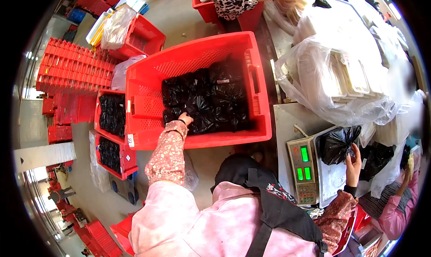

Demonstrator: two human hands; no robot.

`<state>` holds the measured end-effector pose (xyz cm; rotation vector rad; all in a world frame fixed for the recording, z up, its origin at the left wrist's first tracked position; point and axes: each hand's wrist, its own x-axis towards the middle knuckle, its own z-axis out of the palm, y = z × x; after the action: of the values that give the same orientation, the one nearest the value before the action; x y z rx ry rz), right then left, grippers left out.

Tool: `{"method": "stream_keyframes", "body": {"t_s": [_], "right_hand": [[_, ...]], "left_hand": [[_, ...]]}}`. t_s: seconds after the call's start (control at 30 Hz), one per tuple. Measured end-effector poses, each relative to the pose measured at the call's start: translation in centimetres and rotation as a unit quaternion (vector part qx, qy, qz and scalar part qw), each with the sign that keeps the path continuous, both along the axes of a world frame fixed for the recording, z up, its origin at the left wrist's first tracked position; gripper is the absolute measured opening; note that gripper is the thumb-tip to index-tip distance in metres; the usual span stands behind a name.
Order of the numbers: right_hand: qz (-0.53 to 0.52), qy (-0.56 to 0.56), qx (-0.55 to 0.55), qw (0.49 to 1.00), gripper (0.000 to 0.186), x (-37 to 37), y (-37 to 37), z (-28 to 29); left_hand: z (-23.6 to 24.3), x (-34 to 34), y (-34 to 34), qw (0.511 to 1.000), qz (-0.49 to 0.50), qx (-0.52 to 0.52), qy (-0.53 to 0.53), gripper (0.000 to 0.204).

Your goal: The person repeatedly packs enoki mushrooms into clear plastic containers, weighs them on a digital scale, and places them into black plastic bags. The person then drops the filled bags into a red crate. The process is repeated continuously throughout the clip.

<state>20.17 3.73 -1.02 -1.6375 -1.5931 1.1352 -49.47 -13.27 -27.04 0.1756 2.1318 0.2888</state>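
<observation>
A large red plastic crate (193, 142) stands in front of me with several tied black plastic bags (200, 105) packed over its bottom. My left hand (185, 118) reaches over its near wall, fingers curled in on one of these bags; the fingertips are partly hidden. On the right, another filled black plastic bag (337, 142) rests on the metal pan of a digital scale (304, 167) with lit green displays. My right hand (353, 168) grips that bag from its near right side, thumb and fingers closed on the plastic.
Beyond the scale, clear plastic sacks of pale trays (350, 75) cover the bench. Smaller red crates with black bags (109, 151) stand at left, near stacked red crates (74, 70). A co-worker's patterned sleeve (233, 1) shows at the top, and a person in pink (395, 212) at lower right.
</observation>
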Motion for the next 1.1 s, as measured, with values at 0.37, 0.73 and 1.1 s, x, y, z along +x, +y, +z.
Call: {"method": "stream_keyframes", "body": {"t_s": [0.37, 0.73, 1.1], "right_hand": [[-0.108, -0.072, 0.152, 0.980, 0.014, -1.4, -2.8, 2.5], [-0.261, 0.157, 0.125, 0.944, 0.016, 1.4, -20.2, 6.5], [-0.698, 0.150, 0.198, 0.672, 0.027, 15.4, -47.0, 1.9]], "left_hand": [[-8.0, -3.4, 3.7, 0.964, -0.099, 0.197, -0.152, 0.074], [-2.6, 4.9, 12.6, 0.970, -0.217, 0.068, -0.090, 0.060], [0.5, 6.1, 20.6, 0.965, -0.252, 0.067, 0.004, 0.057]]}}
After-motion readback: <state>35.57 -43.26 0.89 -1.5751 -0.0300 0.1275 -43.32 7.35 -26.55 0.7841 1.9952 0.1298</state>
